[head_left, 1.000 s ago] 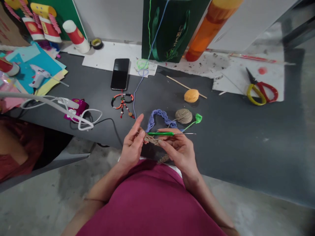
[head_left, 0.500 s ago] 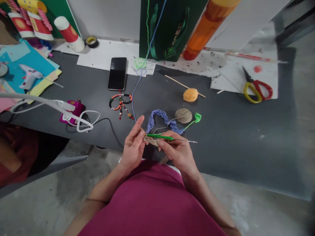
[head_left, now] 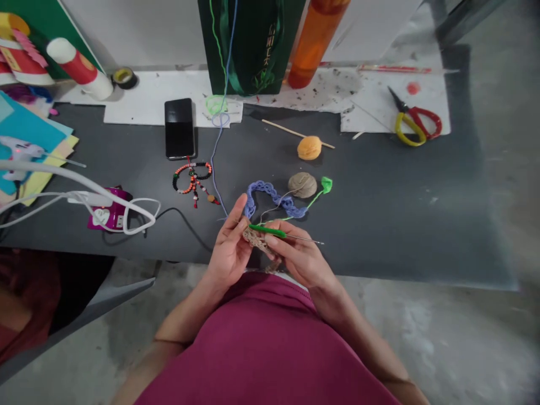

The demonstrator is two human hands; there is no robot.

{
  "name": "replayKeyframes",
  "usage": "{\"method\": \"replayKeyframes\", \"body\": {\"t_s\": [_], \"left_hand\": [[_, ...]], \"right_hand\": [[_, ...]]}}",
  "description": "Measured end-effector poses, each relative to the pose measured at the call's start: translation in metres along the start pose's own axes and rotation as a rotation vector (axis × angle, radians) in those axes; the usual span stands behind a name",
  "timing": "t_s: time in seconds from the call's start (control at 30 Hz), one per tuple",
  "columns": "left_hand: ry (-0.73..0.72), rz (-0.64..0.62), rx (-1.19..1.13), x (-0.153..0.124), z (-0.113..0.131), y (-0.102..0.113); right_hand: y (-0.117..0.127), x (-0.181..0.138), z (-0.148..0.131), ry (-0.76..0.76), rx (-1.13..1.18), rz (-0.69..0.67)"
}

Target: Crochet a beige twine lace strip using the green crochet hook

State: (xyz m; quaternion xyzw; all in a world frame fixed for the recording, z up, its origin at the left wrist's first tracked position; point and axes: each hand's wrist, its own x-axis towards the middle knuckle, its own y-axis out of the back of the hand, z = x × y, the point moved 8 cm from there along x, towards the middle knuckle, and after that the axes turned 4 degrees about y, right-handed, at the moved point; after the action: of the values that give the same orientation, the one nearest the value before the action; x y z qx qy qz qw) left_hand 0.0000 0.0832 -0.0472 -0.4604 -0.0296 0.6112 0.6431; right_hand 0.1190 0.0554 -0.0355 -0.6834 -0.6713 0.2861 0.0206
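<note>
At the front edge of the desk (head_left: 379, 242), the right hand (head_left: 301, 260) pinched a green crochet hook (head_left: 265, 230) — the left hand (head_left: 228, 253) pinched tan crochet work (head_left: 255, 239) — with a blue crochet strip (head_left: 274, 198) just beyond.

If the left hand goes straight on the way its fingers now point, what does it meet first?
Probably the blue crocheted strip, lying just beyond the left hand on the table; depth is unclear from this view.

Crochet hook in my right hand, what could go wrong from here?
The tan yarn strand crosses the blue crochet strip on its way from the tan yarn ball, so a tug could snag it or drag the ball. The crochet hook in the right hand has a thin bare tip that might catch the strip.
</note>
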Motion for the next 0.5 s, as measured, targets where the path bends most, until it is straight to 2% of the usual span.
{"method": "replayKeyframes", "body": {"t_s": [0.27, 0.4, 0.5], "left_hand": [[-0.102, 0.025, 0.019, -0.011, -0.002, 0.001], [-0.183, 0.078, 0.05, -0.015, 0.0, -0.002], [-0.257, 0.064, 0.081, -0.016, 0.005, -0.009]], "right_hand": [[-0.002, -0.004, -0.007, -0.048, -0.051, -0.089], [0.005, -0.005, -0.011, -0.039, -0.05, -0.062], [0.011, -0.005, -0.013, -0.045, -0.033, -0.021]]}}
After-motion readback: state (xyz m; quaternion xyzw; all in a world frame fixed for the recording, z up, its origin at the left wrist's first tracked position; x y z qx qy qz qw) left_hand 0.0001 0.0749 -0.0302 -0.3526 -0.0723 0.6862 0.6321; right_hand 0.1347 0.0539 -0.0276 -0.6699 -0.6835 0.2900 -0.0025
